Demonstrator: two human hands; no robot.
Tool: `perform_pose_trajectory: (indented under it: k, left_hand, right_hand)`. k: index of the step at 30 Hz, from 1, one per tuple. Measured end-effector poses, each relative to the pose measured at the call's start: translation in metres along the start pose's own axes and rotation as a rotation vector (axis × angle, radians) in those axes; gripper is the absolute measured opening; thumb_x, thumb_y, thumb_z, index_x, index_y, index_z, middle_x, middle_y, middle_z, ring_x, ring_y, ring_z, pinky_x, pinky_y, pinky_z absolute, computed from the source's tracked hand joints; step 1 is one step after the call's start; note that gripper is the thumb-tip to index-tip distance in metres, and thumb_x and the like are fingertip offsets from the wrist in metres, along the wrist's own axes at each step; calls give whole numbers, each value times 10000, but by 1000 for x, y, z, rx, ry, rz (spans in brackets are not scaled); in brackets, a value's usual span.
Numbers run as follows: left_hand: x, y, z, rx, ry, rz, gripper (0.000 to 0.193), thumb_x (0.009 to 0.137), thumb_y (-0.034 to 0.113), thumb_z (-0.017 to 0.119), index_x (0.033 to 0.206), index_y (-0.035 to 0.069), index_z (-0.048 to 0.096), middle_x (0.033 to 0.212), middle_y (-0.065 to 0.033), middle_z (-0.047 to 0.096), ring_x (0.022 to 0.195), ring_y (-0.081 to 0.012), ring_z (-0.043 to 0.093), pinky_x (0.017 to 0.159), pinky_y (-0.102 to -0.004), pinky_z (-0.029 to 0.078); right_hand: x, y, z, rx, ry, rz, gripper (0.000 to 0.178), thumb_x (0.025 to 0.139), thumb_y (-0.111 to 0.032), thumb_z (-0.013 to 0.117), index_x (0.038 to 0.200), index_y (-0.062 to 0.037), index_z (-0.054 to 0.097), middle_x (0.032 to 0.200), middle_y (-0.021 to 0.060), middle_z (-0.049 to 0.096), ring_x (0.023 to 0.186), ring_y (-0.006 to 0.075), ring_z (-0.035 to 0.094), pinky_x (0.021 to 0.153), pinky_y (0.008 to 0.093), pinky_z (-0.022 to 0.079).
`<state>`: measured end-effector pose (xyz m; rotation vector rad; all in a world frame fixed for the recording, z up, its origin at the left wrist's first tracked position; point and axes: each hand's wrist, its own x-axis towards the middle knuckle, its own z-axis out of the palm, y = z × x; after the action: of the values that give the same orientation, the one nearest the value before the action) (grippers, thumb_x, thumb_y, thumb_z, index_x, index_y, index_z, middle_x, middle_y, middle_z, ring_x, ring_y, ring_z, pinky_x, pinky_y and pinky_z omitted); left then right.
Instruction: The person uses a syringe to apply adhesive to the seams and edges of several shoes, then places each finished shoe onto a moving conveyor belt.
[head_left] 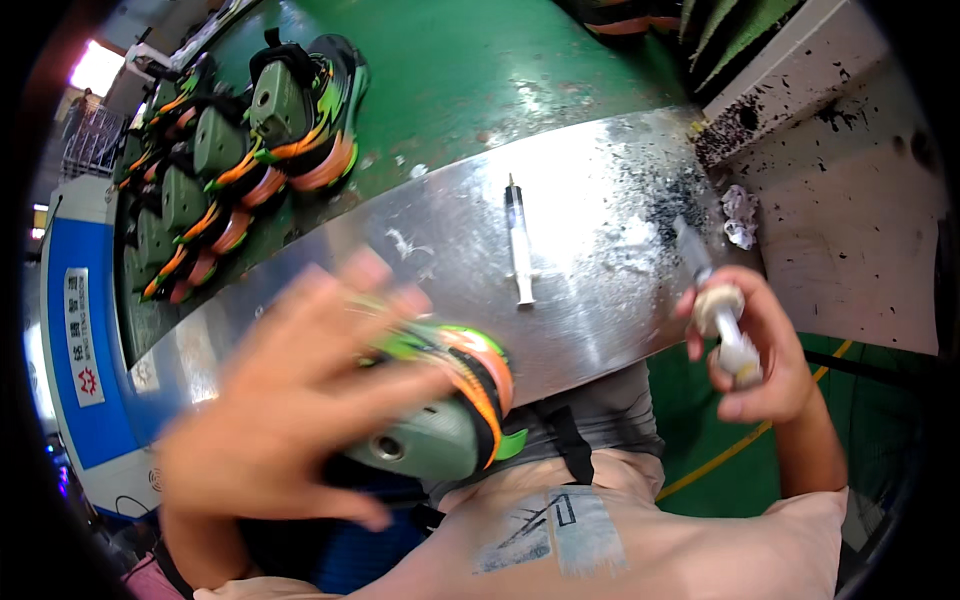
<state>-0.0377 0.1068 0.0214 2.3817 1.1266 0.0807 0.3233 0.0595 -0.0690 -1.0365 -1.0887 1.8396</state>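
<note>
My left hand (290, 400), blurred by motion, hovers with fingers spread over a shoe on a grey-green last (430, 440). The shoe has orange, black and bright green trim and lies at the near edge of the metal sheet, close to my body. Whether the fingertips touch it, I cannot tell. On the right, my right hand (765, 345) grips a clear syringe (728, 325) by its flange and plunger end, its barrel slanting up and away. A second syringe (518, 240) with dark contents near its tip rests on the sheet between my hands.
Several shoes on lasts (290, 110) stand in rows on the green tabletop (440, 60) at far left. A crumpled white wad (740, 215) sits near the stained pale panel (830, 200) at right. A blue and white machine (80, 330) borders the left side.
</note>
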Motion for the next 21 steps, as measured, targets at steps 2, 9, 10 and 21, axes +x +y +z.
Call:
perform_pose_trajectory:
  k: [2, 9, 10, 21]
  left_hand:
    - [-29, 4, 28, 107, 87, 136, 398, 639, 156, 734, 1000, 24, 628, 1074, -151, 650, 980, -338, 649, 799, -380, 549]
    - [-111, 25, 82, 398, 506, -12, 102, 766, 63, 648, 863, 34, 633, 958, -138, 690, 893, -307, 678, 783, -382, 573]
    - [-117, 26, 88, 383, 526, -38, 98, 777, 62, 641, 871, 35, 636, 964, -141, 690, 899, -306, 678, 798, -381, 568]
    - [-139, 19, 114, 258, 663, -23, 151, 844, 113, 549, 883, 21, 663, 976, -142, 692, 958, -278, 677, 885, -367, 529]
  right_hand:
    - [18, 0, 4, -142, 77, 28, 894, 625, -103, 828, 1382, -65, 355, 1172, 65, 510, 1037, 123, 495, 843, 263, 444]
    - [21, 8, 20, -356, 229, -30, 870, 659, -360, 808, 1344, -46, 374, 935, 18, 537, 705, 49, 465, 597, 161, 377]
    - [17, 9, 19, -367, 266, 97, 854, 673, -370, 799, 1336, -37, 376, 924, 17, 541, 685, 48, 462, 551, 156, 366]
    - [121, -6, 207, 327, -682, 186, 1079, 622, -895, 493, 1246, -20, 386, 753, 85, 552, 581, 124, 479, 477, 221, 383]
